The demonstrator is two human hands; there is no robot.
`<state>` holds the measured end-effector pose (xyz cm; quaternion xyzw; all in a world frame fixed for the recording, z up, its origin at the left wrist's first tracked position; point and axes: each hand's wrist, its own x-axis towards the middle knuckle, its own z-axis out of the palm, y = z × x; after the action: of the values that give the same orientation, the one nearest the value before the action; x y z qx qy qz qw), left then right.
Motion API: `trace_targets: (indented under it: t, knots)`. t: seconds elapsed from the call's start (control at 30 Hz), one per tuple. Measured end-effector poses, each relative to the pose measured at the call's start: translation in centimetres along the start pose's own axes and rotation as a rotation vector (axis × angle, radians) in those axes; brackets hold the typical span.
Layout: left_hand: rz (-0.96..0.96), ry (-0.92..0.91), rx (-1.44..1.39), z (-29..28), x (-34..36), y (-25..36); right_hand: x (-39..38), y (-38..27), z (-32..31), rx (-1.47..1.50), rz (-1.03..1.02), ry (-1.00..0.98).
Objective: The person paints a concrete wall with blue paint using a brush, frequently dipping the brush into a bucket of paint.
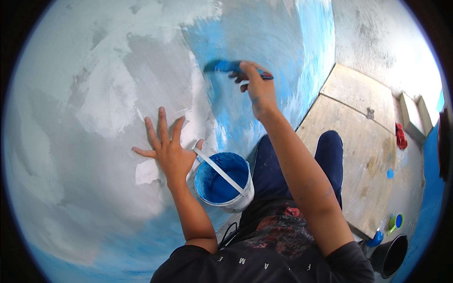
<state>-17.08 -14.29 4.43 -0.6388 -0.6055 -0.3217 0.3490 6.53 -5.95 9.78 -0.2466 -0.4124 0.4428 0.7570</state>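
My right hand (257, 89) grips a paintbrush (231, 67), its blue-loaded bristles at the curved wall (108, 70) where streaky blue meets mottled grey and white. My left hand (170, 153) lies spread on the grey part of the wall, below and left of the brush, with its thumb by the white handle (219, 172) of a bucket. That white bucket (236, 203), holding bright blue paint, is between my left forearm and my legs. Whether the thumb touches the handle I cannot tell.
Pale boards (344, 165) lie beside my knees. A red cloth (400, 137) and a pale block (408, 113) are at the right. Lower right are a black bucket (391, 254), a small green container (394, 223) and a blue round item (375, 238). A blue-painted wall (429, 179) rises at the right edge.
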Motion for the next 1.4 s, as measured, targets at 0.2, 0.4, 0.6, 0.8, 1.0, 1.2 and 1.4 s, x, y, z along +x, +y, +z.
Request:
trace_targets:
  t: [0.2,0.4,0.6,0.8,1.0,1.2,1.4]
  knots:
    - [-0.033,-0.035,-0.053,0.1,-0.1,0.0,-2.5,5.5,-5.0,-0.227,0.188,0.003]
    - [-0.027,-0.046,-0.148,-0.1,-0.3,-0.4,-3.6,5.8,-6.0,-0.684,0.578,-0.189]
    - [-0.015,-0.080,-0.143,0.5,-0.5,-1.2,3.8,-4.7,6.8,-0.470,0.197,-0.042]
    - [0.073,0.083,-0.096,2.6,-0.9,-2.1,3.5,-10.8,11.0,-0.095,-0.208,-0.123]
    - [0.016,-0.039,-0.164,1.1,-0.7,-0.8,-2.0,2.6,1.6,-0.079,0.014,-0.025]
    - [0.025,-0.026,-0.153,1.3,-0.5,-0.9,-4.8,8.4,-7.6,-0.513,0.650,-0.093]
    - [0.051,0.020,-0.046,1.2,-0.5,-0.9,-1.2,5.7,-2.6,-0.468,0.361,-0.183]
